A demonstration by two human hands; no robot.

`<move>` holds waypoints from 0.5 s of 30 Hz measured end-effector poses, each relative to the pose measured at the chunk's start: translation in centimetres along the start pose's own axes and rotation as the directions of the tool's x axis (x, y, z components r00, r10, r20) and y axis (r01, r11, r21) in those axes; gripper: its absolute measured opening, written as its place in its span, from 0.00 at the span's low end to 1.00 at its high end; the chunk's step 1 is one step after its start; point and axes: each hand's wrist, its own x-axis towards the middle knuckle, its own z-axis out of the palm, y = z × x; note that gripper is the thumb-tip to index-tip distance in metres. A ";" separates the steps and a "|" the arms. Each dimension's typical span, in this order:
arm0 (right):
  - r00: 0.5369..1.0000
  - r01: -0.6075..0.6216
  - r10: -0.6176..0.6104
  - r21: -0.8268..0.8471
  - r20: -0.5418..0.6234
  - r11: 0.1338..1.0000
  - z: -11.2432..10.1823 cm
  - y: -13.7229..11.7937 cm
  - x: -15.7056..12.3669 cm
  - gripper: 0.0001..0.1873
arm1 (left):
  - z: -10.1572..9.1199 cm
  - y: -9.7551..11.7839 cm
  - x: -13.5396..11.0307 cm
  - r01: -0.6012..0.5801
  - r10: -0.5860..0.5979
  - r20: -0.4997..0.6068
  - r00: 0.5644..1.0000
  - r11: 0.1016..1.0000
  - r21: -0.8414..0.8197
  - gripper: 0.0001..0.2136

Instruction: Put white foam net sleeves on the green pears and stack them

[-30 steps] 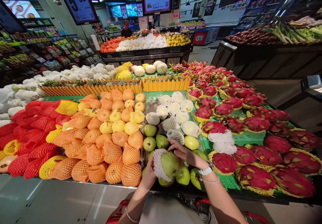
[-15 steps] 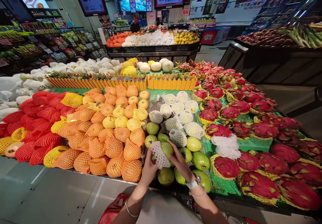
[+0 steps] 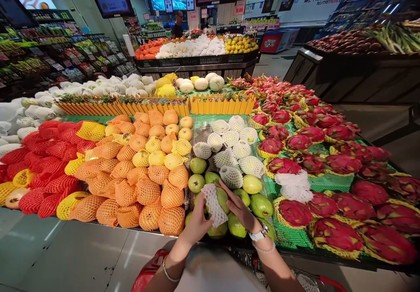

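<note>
A green guava (image 3: 222, 199) is partly covered on its left side by a white foam net sleeve (image 3: 215, 205). My left hand (image 3: 197, 220) is closed around the sleeve, thumb in front and fingers behind. On the fruit's bare right side rest the fingers of my right hand (image 3: 242, 211), which has a watch at the wrist. Under and around both hands lie several bare guavas (image 3: 261, 205). Behind them is a group of guavas in white foam nets (image 3: 231, 177).
A bundle of white foam nets (image 3: 294, 185) lies to the right among the dragon fruit (image 3: 292, 212). Fruit in orange nets (image 3: 172, 221) borders the guavas on the left, with red-netted fruit (image 3: 39, 200) beyond. A low yellow fence (image 3: 223, 105) crosses behind.
The guava and its sleeve have shifted slightly right and turned between my hands, the net now facing me more. My right hand has moved slightly right. The view has shifted a little.
</note>
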 end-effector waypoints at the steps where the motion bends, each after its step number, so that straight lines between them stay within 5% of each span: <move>1: 0.999 -0.022 0.021 -0.035 -0.026 0.999 0.3 -0.1 0.0 0.35 | 0.3 -0.1 0.1 0.010 -0.011 -0.059 0.998 1.000 -0.010 0.41; 8: 0.993 0.026 -0.053 -0.247 -0.104 0.969 3.7 0.6 -0.5 0.52 | 1.4 0.6 0.8 0.012 -0.013 -0.299 0.954 1.000 -0.008 0.37; 15: 0.960 0.003 -0.005 -0.006 -0.281 1.000 3.6 2.9 -0.2 0.34 | -0.1 4.2 -0.4 -0.063 0.072 -0.038 0.997 0.978 0.198 0.21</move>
